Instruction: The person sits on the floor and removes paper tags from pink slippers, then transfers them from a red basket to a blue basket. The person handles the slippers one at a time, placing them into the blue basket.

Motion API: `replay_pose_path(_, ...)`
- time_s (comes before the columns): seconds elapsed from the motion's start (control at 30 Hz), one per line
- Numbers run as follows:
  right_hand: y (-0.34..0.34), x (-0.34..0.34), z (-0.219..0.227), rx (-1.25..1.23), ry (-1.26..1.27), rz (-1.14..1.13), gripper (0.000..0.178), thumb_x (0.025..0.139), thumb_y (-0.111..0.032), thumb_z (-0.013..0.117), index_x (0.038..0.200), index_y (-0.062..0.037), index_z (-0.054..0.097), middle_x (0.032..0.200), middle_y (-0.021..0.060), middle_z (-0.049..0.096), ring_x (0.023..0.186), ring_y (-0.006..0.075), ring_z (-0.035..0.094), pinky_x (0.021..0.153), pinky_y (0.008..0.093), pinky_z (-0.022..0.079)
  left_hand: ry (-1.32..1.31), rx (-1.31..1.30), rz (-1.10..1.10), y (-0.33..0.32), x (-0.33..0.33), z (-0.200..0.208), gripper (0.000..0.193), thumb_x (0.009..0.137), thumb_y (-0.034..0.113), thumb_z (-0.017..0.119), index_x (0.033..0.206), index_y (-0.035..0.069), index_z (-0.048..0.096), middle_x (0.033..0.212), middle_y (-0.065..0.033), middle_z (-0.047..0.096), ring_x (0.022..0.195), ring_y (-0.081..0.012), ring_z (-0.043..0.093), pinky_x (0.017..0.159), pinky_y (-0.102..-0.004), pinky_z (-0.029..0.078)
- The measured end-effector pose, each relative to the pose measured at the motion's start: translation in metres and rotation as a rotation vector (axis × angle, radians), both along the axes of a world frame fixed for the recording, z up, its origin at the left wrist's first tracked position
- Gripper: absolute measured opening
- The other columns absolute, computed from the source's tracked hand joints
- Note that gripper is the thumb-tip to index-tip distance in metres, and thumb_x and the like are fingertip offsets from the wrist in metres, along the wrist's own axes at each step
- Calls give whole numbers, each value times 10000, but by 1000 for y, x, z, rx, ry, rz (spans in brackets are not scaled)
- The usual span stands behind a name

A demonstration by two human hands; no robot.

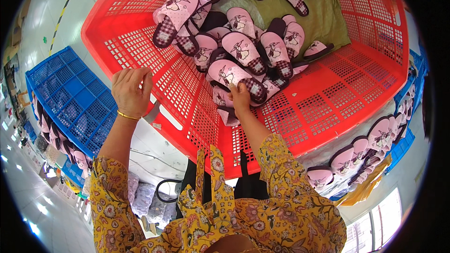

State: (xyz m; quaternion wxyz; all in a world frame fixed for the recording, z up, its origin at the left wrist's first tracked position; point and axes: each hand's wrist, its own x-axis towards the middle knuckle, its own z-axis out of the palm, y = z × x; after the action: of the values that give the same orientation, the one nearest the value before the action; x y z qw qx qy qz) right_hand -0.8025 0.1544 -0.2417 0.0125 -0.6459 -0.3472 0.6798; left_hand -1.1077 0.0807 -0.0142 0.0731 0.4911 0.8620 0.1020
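Observation:
My right hand (240, 99) reaches into a large red plastic basket (173, 105) and grips a pink slipper (226, 71) near the front of a heap, thumb over its upper. This slipper has a printed cartoon animal, a dark checked insole and a dark sole. Around it lie several matching slippers, among them a pink slipper (241, 47) just behind and a pink slipper (275, 49) to its right. My left hand (131, 93) is curled closed above the basket's left rim, a yellow bangle (128, 115) on its wrist. No object shows in its fingers.
An olive-green sack (323, 14) lies under the slippers at the basket's far side. A blue crate (70, 96) stands to the left, with slippers below it. More pink slippers (342, 159) sit in a row at the right, outside the basket.

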Motion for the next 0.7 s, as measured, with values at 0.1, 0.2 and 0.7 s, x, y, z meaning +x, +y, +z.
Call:
replay_pose_path(0.1, 6, -3, 0, -1, -5, 66, 185, 931, -208, 667, 1014, -48, 623, 815, 1, 635, 625, 77, 591, 533, 229, 455, 8, -15, -3, 3, 1, 2, 62, 789, 97, 706, 836, 98, 667, 766, -44, 664, 727, -224, 607, 750, -351, 430)
replay_pose_path(0.2, 4, 0, -13, 200, -34, 335, 262, 858, -247, 715, 975, -20, 657, 758, 119, 683, 648, 196, 650, 611, 365, 507, 42, -8, -23, 3, -1, 0, 56, 790, 98, 705, 831, 98, 668, 757, -46, 659, 718, -227, 602, 744, -354, 431)
replay_pose_path(0.7, 114, 31, -44, 685, -304, 207, 181, 874, -239, 659, 936, -69, 657, 839, 134, 685, 795, 315, 668, 735, 415, 528, 25, -20, -7, 7, 3, 5, 34, 802, 83, 685, 822, 78, 658, 715, -51, 615, 713, -230, 583, 755, -369, 421)
